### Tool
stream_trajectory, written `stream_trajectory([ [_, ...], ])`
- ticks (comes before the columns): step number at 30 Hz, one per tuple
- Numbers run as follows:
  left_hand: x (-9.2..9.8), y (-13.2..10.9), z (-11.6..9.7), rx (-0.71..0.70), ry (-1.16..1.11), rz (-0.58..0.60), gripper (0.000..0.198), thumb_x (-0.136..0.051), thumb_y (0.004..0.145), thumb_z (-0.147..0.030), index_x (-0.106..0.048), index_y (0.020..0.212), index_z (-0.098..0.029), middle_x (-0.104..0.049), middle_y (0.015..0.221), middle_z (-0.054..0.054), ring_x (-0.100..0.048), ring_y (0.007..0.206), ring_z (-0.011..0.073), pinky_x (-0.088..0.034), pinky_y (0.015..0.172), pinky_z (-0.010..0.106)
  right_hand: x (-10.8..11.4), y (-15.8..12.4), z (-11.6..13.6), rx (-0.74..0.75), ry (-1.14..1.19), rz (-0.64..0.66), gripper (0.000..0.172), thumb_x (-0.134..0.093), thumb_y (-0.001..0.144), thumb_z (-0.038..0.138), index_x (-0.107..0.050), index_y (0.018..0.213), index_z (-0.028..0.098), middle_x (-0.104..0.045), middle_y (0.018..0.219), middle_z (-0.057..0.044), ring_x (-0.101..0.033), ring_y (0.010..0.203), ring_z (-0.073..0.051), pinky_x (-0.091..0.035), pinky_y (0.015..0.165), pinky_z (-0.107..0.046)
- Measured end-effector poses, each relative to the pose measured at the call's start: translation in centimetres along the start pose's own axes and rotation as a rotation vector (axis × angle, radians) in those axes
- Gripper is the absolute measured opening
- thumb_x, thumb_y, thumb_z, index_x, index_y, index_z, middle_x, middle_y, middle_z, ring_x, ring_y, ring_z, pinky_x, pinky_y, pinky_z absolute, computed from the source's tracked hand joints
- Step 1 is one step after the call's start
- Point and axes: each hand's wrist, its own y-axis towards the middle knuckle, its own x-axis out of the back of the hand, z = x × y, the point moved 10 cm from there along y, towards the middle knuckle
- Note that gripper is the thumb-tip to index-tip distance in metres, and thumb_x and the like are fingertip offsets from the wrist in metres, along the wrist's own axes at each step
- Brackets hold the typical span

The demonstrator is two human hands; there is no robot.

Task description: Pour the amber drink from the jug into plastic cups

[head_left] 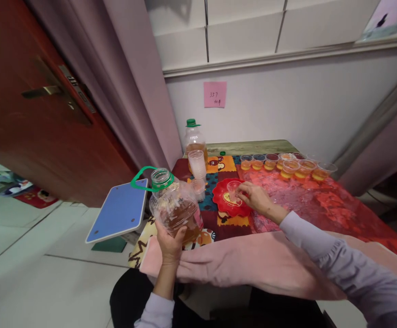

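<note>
Room: pale wall [270,109] with a pink note [215,94] stuck on it; mauve curtain [130,86] and brown door [17,123] over on the left side of the view.
Table: patterned cloth [324,207], red and glossy on the right; pink towel [246,262] laid along the near edge.
Left hand [170,241]: wrapped around the lower body of the near jug [176,205], thumb on the near side, firm hold.
Near jug: clear plastic, brown liquid inside, mouth uncapped, green handle [143,178] swung out to the left. Neck leans left in view; can't tell if the base touches the table.
Right hand [255,198]: thumb and fingers pinching the right side of a clear cup [233,187].
Clear cup: over the red plate [217,200], within its scalloped rim, between near jug and filled cups.
Filled cups [290,168]: clear, amber liquid, two rough rows at the back right, well apart from the plate.
Cup stack [197,165]: tall, nested, just behind the near jug; short stack [198,187] in front of it, left of the plate.
Back bottle [192,148]: brown liquid, green cap on, by the wall behind the cup stack.
Floor side: blue-topped stool [119,212] beside the table, left of near jug.
</note>
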Motion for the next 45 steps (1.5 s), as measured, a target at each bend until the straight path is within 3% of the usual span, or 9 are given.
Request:
stream_trajectory([
  [2, 0.1, 0.1, -0.1, 0.009, -0.014, -0.016, 0.108, -0.083, 0.071, -0.082, -0.054, 0.15, -0.014, -0.073, 0.135, 0.021, -0.073, 0.127, 0.0374, -0.056, 0.114, 0.053, 0.5, -0.3, 0.6, 0.017, 0.019, -0.023, 0.014, -0.073, 0.1, 0.027, -0.082, 0.109, 0.023, -0.082, 0.118, -0.009, -0.078, 0.088, -0.022, -0.053, 0.073, -0.03],
  [5, 0.4, 0.3, -0.4, 0.004, -0.01, -0.048, 0.109, -0.086, 0.068, -0.081, -0.056, 0.149, -0.014, -0.072, 0.138, 0.022, -0.072, 0.128, 0.0372, -0.056, 0.114, 0.051, 2.9, -1.0, 0.5, 0.015, 0.053, -0.142, 0.032, -0.078, 0.098, 0.04, -0.081, 0.127, 0.025, -0.081, 0.126, -0.011, -0.079, 0.1, -0.025, -0.056, 0.08, -0.032],
  [9, 0.5, 0.6, -0.7, -0.019, -0.006, -0.063, 0.107, -0.085, 0.067, -0.083, -0.06, 0.145, -0.013, -0.071, 0.139, 0.021, -0.07, 0.13, 0.0369, -0.053, 0.118, 0.051, 5.4, -2.7, -4.8, -0.333, 0.063, -0.313, 0.029, -0.073, 0.099, 0.044, -0.081, 0.114, 0.022, -0.083, 0.107, -0.011, -0.077, 0.089, -0.026, -0.057, 0.082, -0.035],
  [12, 0.5, 0.7, -0.6, -0.023, 0.008, -0.067, 0.106, -0.085, 0.068, -0.083, -0.061, 0.145, -0.014, -0.071, 0.139, 0.021, -0.069, 0.13, 0.0366, -0.051, 0.121, 0.052, 3.4, -4.8, -9.7, -0.683, 0.288, -0.278, 0.019, -0.082, 0.088, 0.035, -0.077, 0.096, 0.019, -0.082, 0.095, -0.012, -0.077, 0.081, -0.025, -0.056, 0.074, -0.032],
  [15, 0.6, 0.7, -0.5, -0.035, 0.017, -0.069, 0.107, -0.085, 0.069, -0.081, -0.059, 0.148, -0.014, -0.071, 0.139, 0.02, -0.069, 0.13, 0.0361, -0.05, 0.122, 0.051, -0.2, -6.0, -11.5, -0.848, 0.565, -0.197, 0.015, -0.082, 0.084, 0.027, -0.069, 0.085, 0.02, -0.076, 0.071, -0.004, -0.071, 0.059, -0.019, -0.054, 0.058, -0.027],
  [19, 0.5, 0.6, -0.2, -0.036, 0.025, -0.066, 0.11, -0.085, 0.069, -0.081, -0.055, 0.152, -0.015, -0.069, 0.143, 0.02, -0.068, 0.134, 0.0358, -0.05, 0.122, 0.049, -2.5, -6.6, -11.2, -0.871, 0.722, -0.207, 0.021, -0.079, 0.083, 0.025, -0.059, 0.076, 0.024, -0.065, 0.055, 0.004, -0.068, 0.048, -0.016, -0.054, 0.049, -0.023],
  [30, 0.4, 0.8, 0.0, 0.017, 0.007, -0.039, 0.114, -0.084, 0.069, -0.082, -0.051, 0.156, -0.016, -0.068, 0.144, 0.021, -0.067, 0.136, 0.0376, -0.048, 0.123, 0.053, -4.7, -8.6, -8.7, -0.833, 0.969, -0.279, 0.026, -0.086, 0.074, 0.033, -0.062, 0.08, 0.024, -0.072, 0.062, 0.002, -0.076, 0.056, -0.02, -0.067, 0.059, -0.032],
  [39, 0.4, 0.7, -0.4, 0.006, 0.01, -0.054, 0.109, -0.085, 0.07, -0.078, -0.053, 0.153, -0.015, -0.066, 0.146, 0.022, -0.065, 0.138, 0.0372, -0.045, 0.127, 0.056, -3.3, -7.7, -8.3, -0.728, 0.887, -0.3, 0.027, -0.082, 0.076, 0.041, -0.066, 0.087, 0.022, -0.074, 0.067, 0.001, -0.078, 0.06, -0.021, -0.062, 0.057, -0.028],
  [45, 0.0, 0.8, -0.6, -0.01, -0.015, -0.045, 0.11, -0.083, 0.07, -0.082, -0.053, 0.152, -0.015, -0.07, 0.137, 0.019, -0.07, 0.129, 0.0348, -0.051, 0.121, 0.052, -3.4, -8.4, -8.2, -0.753, 0.808, -0.29, 0.027, -0.078, 0.079, 0.045, -0.065, 0.085, 0.023, -0.073, 0.066, 0.0, -0.077, 0.059, -0.02, -0.06, 0.056, -0.027],
])
